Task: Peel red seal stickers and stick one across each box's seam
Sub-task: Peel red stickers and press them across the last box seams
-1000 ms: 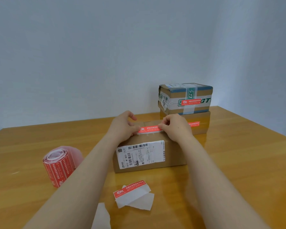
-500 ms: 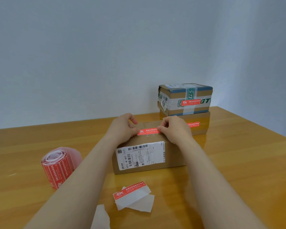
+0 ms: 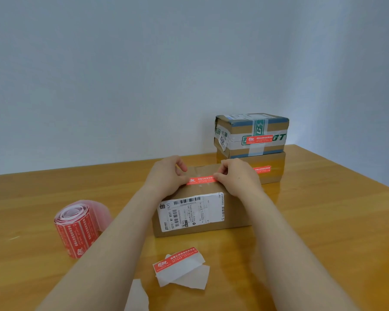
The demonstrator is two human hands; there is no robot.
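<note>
— On the near box (image 3: 211,198), just ahead of both wrists, where does the red seal sticker (image 3: 201,180) lie?

— Its long axis runs left to right over the top's taped seam. The left hand (image 3: 166,176) pinches one end, the right hand (image 3: 236,176) the other, fingers narrowed on the strip, equally near. Whether it is pressed flat cannot be told.

— Any writing?

— The shipping label (image 3: 190,211) reads "BS31" beside a barcode; the top stacked box (image 3: 252,133) shows green "GT" tape. Both stacked boxes carry seals. The sticker roll (image 3: 76,227) sits left, with a spare sticker (image 3: 177,259) on its backing.
</note>
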